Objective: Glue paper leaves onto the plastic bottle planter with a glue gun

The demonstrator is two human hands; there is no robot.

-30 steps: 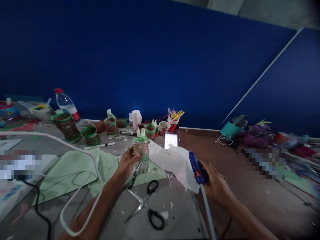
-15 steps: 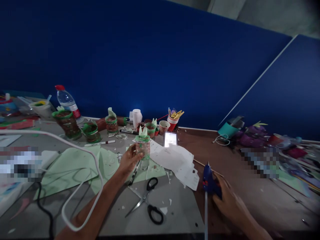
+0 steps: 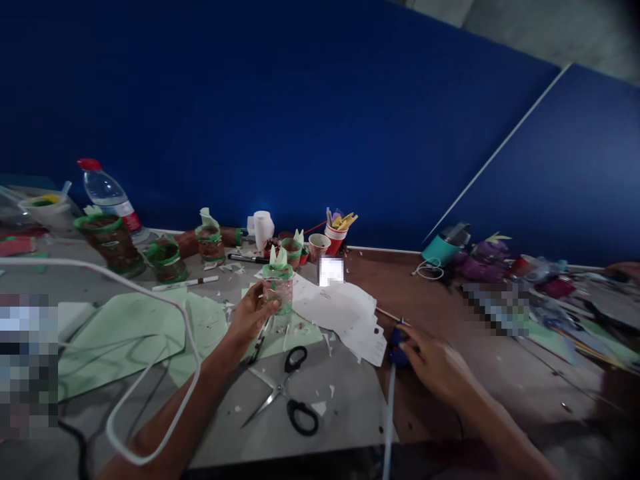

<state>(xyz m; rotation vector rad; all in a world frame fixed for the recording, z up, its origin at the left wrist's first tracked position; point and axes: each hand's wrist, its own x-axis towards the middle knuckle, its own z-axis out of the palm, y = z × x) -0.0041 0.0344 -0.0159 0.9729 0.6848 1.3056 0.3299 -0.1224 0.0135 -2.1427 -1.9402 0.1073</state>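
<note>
My left hand [image 3: 249, 319] grips a small pinkish-brown cup [image 3: 279, 293] with a green rim and pointed pale-green paper leaves on top, holding it upright over green paper. At the right, my right hand [image 3: 433, 360] has its fingers around a dark blue hot glue gun [image 3: 398, 348], low over the brown part of the table. A long pale glue stick [image 3: 389, 420] sticks out of the gun toward me. Open black-handled scissors [image 3: 280, 390] lie between my arms. Torn white paper [image 3: 345, 310] spreads between the cup and the glue gun.
Similar brown-and-green cups [image 3: 210, 245], a red-capped bottle [image 3: 113, 200] and a red cup of clips [image 3: 335, 237] stand along the blue partition [image 3: 250, 120]. A white cable [image 3: 187, 333] loops over my left forearm. A thin wooden stick [image 3: 387, 313] lies by the glue gun.
The view has shifted slightly right. The glue gun's nozzle, pointing up before, is now lower, and my right hand lies more over the gun. My left hand keeps its hold on the cup.
</note>
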